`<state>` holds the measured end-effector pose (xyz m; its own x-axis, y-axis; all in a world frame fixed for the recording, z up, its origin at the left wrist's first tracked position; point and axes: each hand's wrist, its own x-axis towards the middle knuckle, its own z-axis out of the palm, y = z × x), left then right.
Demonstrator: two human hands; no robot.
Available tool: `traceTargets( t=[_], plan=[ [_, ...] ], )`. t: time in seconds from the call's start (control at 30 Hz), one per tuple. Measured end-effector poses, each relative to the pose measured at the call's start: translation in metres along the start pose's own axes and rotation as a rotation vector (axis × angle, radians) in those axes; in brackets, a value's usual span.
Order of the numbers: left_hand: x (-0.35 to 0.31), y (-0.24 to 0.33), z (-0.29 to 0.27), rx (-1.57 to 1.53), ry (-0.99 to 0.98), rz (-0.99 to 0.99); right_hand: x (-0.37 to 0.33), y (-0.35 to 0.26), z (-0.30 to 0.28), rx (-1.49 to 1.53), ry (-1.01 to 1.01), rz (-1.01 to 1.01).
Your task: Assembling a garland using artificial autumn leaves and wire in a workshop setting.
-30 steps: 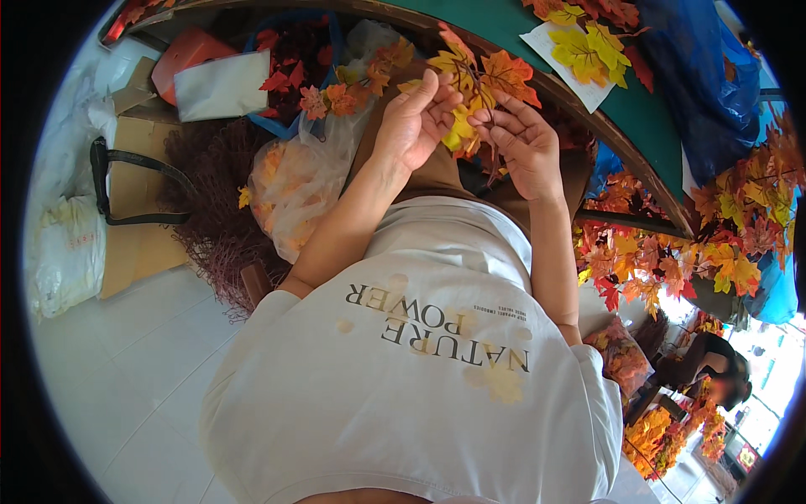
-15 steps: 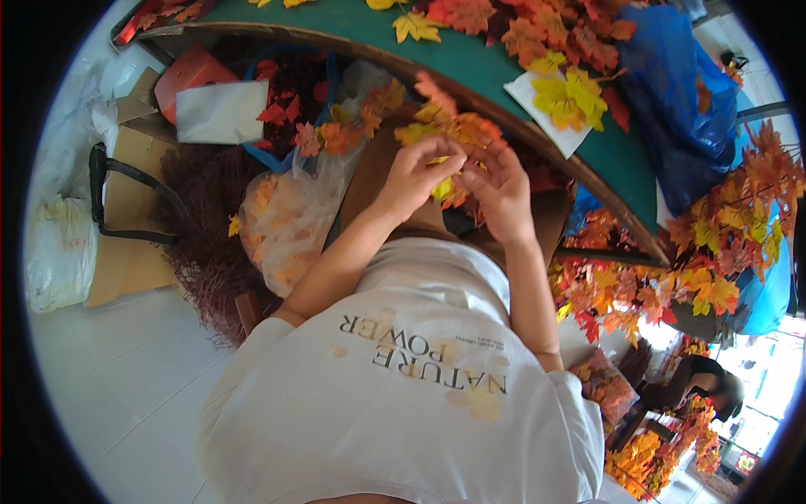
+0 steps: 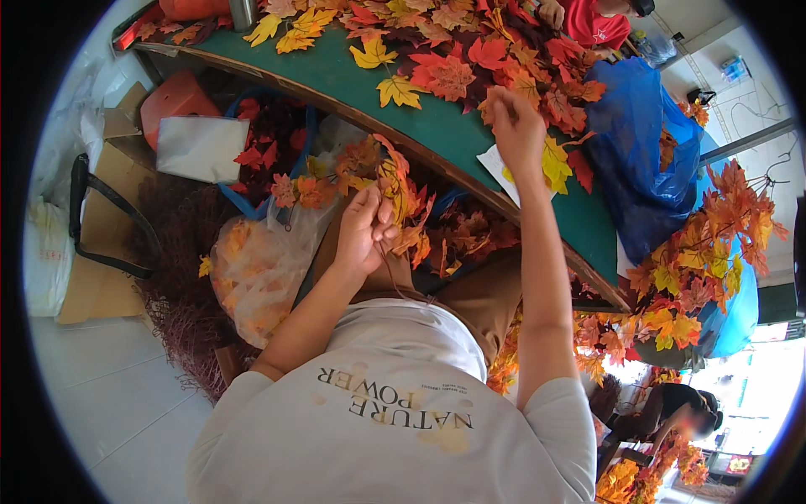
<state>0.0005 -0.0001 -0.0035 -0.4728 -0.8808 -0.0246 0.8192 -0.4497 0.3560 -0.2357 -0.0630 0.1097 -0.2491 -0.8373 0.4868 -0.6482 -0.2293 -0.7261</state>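
Observation:
My left hand [image 3: 366, 233] is closed around the thin brown stem of a garland of artificial maple leaves [image 3: 401, 189] in orange, red and yellow. The garland hangs over my lap at the table edge, its loose stem end trailing toward my waist. My right hand [image 3: 519, 130] is raised over the green table [image 3: 323, 80], fingers curled together beside a heap of red and orange maple leaves [image 3: 449, 77]. What its fingertips grip, if anything, is hidden. Just under that wrist, a yellow leaf [image 3: 555, 165] lies by a white sheet [image 3: 497, 172].
A blue plastic bag [image 3: 634, 143] stands on the table's right. Below left are a clear bag of leaves [image 3: 256, 269], dark twigs [image 3: 172, 277] and a cardboard box [image 3: 105, 252]. A person in red [image 3: 592, 25] sits across the table; leafy garlands [image 3: 684, 286] hang at right.
My hands have come apart. The right moved up and right to the leaf heap on the table; the left moved down and left, keeping the garland.

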Motion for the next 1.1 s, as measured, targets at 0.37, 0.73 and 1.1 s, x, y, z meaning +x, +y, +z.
traceTargets(
  t=[0.37, 0.73, 1.1],
  plan=[
    [-0.001, -0.005, 0.005, -0.030, -0.086, -0.209, 0.131, 0.083, 0.058, -0.477, 0.015, 0.009],
    [0.002, -0.006, 0.011, 0.034, -0.001, -0.170, 0.129, 0.091, -0.028, 1.238, 0.282, 0.528],
    [-0.013, -0.010, 0.028, 0.224, 0.101, -0.057, 0.010, 0.011, -0.037, 0.946, 0.411, 0.180]
  ],
)
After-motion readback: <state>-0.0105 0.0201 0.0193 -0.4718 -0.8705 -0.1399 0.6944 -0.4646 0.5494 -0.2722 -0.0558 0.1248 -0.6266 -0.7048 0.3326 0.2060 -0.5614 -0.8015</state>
